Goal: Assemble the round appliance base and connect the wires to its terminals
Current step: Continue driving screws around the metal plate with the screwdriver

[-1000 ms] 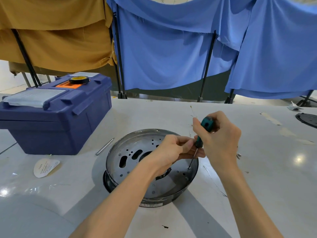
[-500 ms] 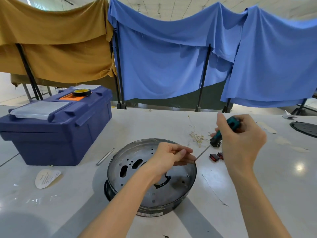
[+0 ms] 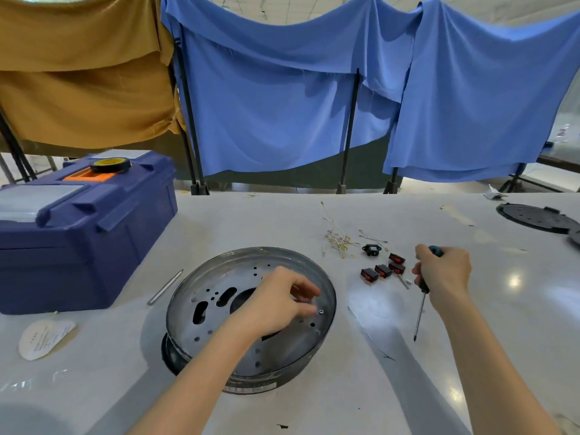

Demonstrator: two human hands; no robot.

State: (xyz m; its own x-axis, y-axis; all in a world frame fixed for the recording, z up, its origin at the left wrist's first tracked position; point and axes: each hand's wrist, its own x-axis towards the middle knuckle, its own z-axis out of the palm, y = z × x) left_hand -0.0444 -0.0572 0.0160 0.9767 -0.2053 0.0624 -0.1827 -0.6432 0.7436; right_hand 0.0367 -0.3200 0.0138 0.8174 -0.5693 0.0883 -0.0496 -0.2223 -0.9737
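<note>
The grip of the left hand [image 3: 276, 296] is hanging loose beside the screw [image 3: 320, 312] in the base [image 3: 238, 274], the right hand [image 3: 444, 274] is clamping the screwdriver [image 3: 423, 286], and a stray nudge could be sending the unseated screw rolling off

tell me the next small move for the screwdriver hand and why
Probably bring the screwdriver over to the small silver fastener in the round base: the right hand grips it off over the table, while the left hand hovers with fingertips beside that fastener.
</note>
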